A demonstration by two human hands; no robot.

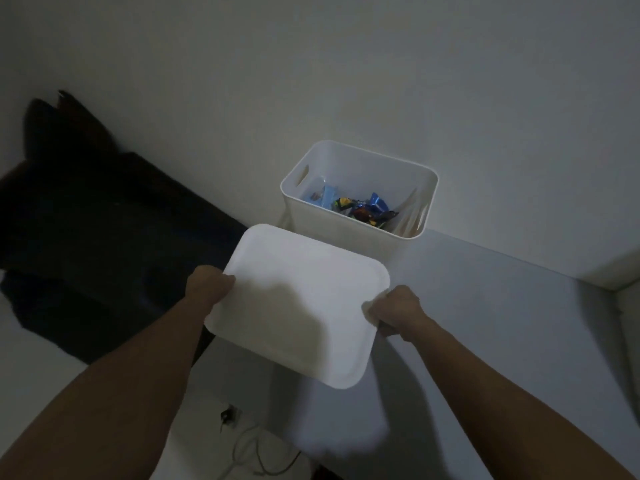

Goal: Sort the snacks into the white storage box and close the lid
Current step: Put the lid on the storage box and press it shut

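Both hands clamp the lid [298, 306], left hand [209, 284] on its left edge, right hand [394, 311] on its right edge. The white storage box [360, 237] sits straight ahead, beyond the lid, snacks [363, 207] inside, long axes roughly matching.

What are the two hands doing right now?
Left hand: grips the left edge of the lid.
Right hand: grips the lid's right edge.

A dim home room: dark sofa [86, 216], plain wall [381, 64]
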